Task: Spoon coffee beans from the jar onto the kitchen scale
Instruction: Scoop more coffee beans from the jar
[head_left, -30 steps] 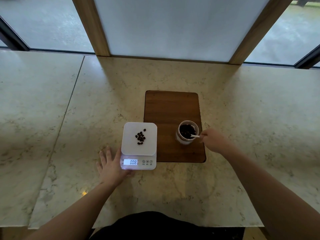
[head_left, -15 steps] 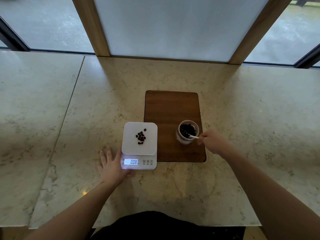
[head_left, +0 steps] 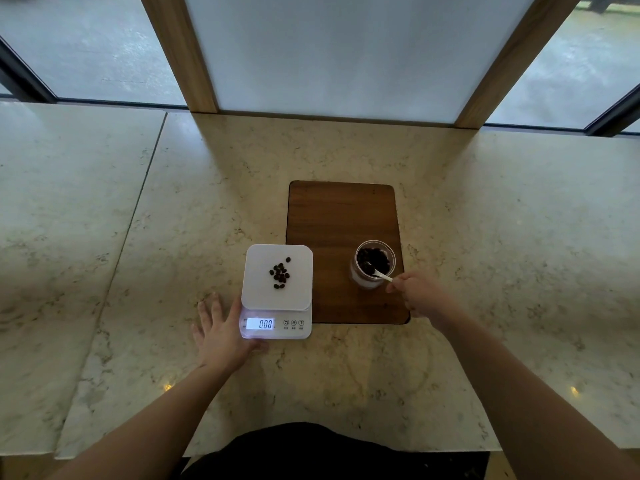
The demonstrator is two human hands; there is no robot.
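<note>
On top of the marble counter (head_left: 485,271), w/ a window frame behind, biggest risk is the carry: a loaded spoon has to cross from jar to scale, and any tilt or jolt would prob. drop beans on the wooden board (head_left: 339,216) or the stone, where they roll. Board sits right of center; its left edge runs under or just behind the scale's right side, can't tell which. Nothing stands betw. jar and scale, so the path is clear, only bare board. Kitchen scale (head_left: 277,292) sits just left of the board, display lit, small pile of coffee beans (head_left: 280,273) mid-platform, one bean a bit apart toward the far right. Platform has no lip, so beans tipped from too high could bounce off. Left hand (head_left: 221,337) lies flat, fingers spread, gripping nothing, thumb side against the scale's near-left corner; leaning on it could nudge the scale or skew the reading. Jar (head_left: 373,266) stands upright on the board's near-right part, beans inside, level hard to judge. Right hand (head_left: 422,299) pinches the handle of a white spoon (head_left: 380,273), bowl down among the beans; prying against the rim could tip the jar. Whether the spoon is loaded can't be told.
</note>
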